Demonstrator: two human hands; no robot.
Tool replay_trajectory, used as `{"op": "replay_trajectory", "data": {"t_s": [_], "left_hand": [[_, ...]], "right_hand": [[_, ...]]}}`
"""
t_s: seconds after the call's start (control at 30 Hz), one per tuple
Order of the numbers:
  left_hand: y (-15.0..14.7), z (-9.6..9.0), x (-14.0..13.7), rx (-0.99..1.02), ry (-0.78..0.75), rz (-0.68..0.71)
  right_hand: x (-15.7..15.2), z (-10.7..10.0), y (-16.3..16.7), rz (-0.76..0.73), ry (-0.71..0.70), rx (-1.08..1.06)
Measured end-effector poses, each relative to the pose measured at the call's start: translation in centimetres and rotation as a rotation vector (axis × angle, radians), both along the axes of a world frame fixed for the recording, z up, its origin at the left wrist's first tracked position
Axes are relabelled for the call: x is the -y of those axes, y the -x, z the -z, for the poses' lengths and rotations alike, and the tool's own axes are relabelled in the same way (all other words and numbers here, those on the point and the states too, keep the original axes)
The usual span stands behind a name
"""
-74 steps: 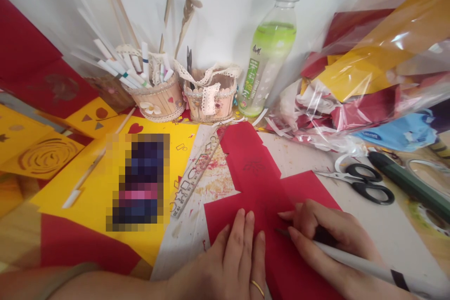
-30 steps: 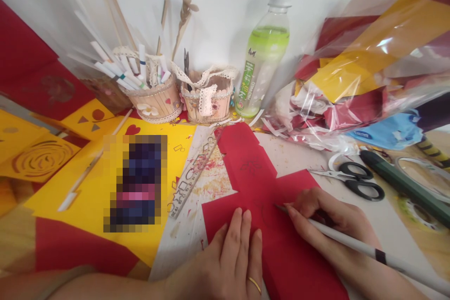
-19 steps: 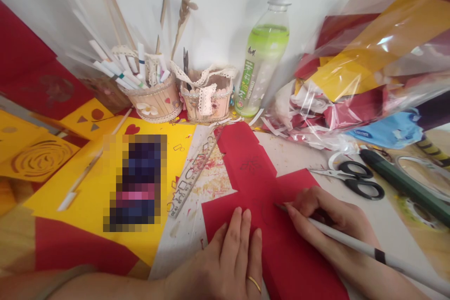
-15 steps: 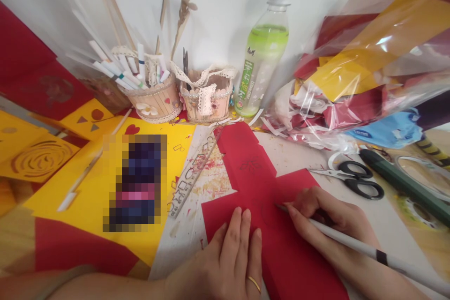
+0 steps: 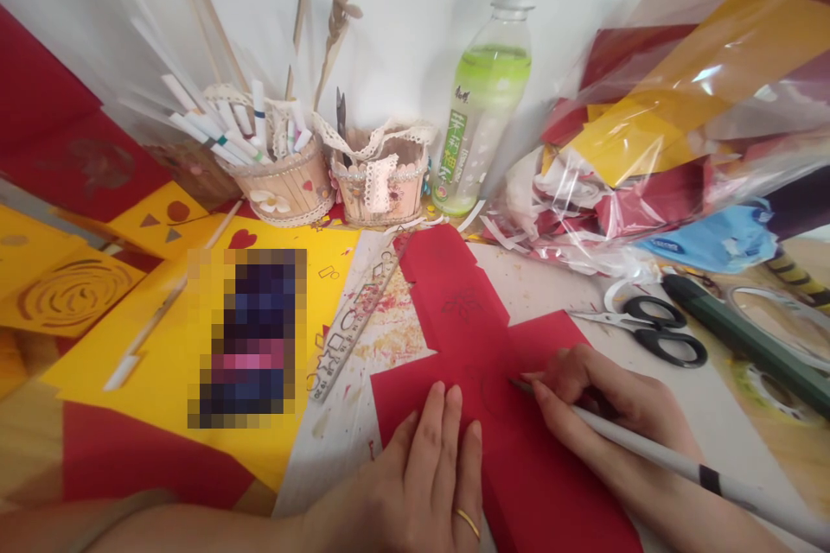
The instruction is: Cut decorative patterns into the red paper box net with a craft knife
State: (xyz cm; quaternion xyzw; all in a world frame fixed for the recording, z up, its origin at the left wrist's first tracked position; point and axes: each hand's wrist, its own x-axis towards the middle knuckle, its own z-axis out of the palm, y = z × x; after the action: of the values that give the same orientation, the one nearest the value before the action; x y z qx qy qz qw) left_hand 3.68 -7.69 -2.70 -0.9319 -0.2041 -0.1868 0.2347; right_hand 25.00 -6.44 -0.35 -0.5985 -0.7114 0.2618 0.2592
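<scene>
A cross-shaped piece of red paper (image 5: 551,467) lies flat before me, with a flower-like outline drawn on its upper panel and a faint curved line on the middle one. My left hand (image 5: 421,475) rests flat on its left part, fingers stretched out, a ring on one finger. Between the fingers of my right hand (image 5: 603,406) is a white pencil (image 5: 654,445) with a dark band. Its tip touches the middle panel, beside the curved line. A clear stencil ruler (image 5: 354,324) lies to the left of the red paper.
Black-handled scissors (image 5: 667,328) and a green cutter (image 5: 745,337) lie at the right. Behind stand a green drink bottle (image 5: 486,95), a pen pot (image 5: 278,181) and a smaller pot (image 5: 382,190). A plastic bag of paper scraps (image 5: 648,147) fills the back right. Yellow paper (image 5: 156,389) lies left.
The pencil and my right hand stay almost in place, the pencil's far end shifting very slightly. My left hand keeps its spot on the red paper.
</scene>
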Motion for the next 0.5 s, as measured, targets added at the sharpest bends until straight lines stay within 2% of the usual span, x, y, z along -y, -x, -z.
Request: {"op": "replay_trajectory", "data": {"t_s": [0.5], "left_hand": [[-0.31,0.46,-0.11,0.047,-0.004,-0.015]], "right_hand": [[-0.14,-0.13,-0.05,-0.006,-0.035,-0.021]]}}
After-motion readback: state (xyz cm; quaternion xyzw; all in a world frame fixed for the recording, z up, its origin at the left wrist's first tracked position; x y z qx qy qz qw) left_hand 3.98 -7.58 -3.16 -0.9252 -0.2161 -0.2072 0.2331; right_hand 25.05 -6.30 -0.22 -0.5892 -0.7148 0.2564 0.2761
